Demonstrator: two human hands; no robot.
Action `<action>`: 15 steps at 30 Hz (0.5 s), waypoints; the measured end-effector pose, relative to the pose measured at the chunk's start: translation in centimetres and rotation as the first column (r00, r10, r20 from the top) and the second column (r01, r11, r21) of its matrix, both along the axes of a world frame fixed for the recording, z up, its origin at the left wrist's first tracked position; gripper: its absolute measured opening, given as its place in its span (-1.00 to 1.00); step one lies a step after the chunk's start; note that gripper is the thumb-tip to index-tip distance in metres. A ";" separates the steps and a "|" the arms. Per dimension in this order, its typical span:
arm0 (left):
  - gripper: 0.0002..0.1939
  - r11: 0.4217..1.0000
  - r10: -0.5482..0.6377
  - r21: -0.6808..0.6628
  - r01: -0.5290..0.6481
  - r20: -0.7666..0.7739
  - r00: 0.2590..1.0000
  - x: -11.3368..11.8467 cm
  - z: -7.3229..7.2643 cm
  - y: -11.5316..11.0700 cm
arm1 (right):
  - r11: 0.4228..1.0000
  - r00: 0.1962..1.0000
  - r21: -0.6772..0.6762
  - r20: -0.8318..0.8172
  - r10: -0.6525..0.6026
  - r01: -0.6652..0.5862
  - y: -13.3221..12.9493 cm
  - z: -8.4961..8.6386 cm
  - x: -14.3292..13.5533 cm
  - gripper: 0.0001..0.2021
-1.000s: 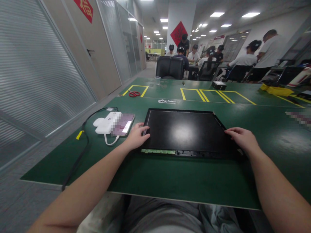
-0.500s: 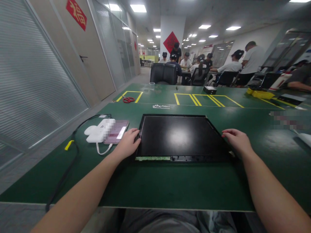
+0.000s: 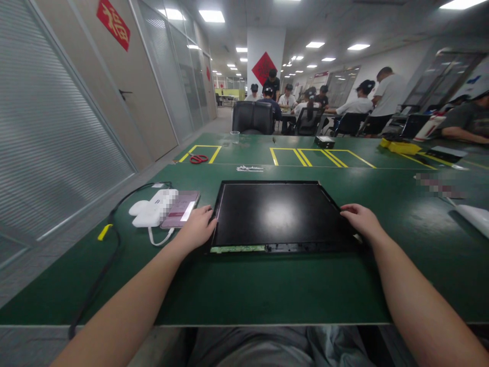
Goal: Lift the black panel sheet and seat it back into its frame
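Note:
A black flat screen panel (image 3: 275,216) lies face up on the green table (image 3: 275,290), a green circuit strip (image 3: 237,249) showing along its near edge. My left hand (image 3: 199,226) is at the panel's left edge, its fingers closed on the frame. At the right edge, my right hand (image 3: 361,220) has its fingers bent round the frame. Left of the panel are a phone (image 3: 179,210) and a white device (image 3: 153,209) with a white cable.
Red scissors (image 3: 198,159), small white pieces (image 3: 250,168) and a clear cup (image 3: 235,136) are farther back. A black cable (image 3: 110,255) runs down the left side. A white object (image 3: 473,218) lies at the right; several people sit or stand beyond.
The view has shifted slightly, moving the scene a little left. My right hand has come in against the panel's right edge; my left hand stays at the left edge.

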State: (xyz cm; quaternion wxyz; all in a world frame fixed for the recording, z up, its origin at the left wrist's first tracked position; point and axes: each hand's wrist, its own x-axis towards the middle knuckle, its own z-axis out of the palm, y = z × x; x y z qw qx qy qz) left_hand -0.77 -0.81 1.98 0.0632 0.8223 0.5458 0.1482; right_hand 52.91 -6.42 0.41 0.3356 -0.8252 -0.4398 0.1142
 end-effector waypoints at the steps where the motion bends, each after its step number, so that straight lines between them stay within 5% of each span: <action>1: -0.53 1.000 -0.001 0.002 0.001 -0.016 1.000 0.1 0.0 0.0 | 1.000 1.000 -0.001 0.011 -0.001 0.001 0.0 0.0 -0.1 -0.79; 10: -0.52 0.997 0.053 -0.065 -0.040 0.206 0.977 0.8 1.4 -0.2 | 0.999 0.999 -0.044 0.052 0.004 -0.002 -0.3 0.7 -1.3 -0.79; 15: -0.52 0.929 0.336 -0.296 -0.222 0.426 0.840 1.6 3.6 -1.7 | 0.999 0.997 -0.041 0.075 -0.012 0.015 -0.4 0.8 -1.7 -0.77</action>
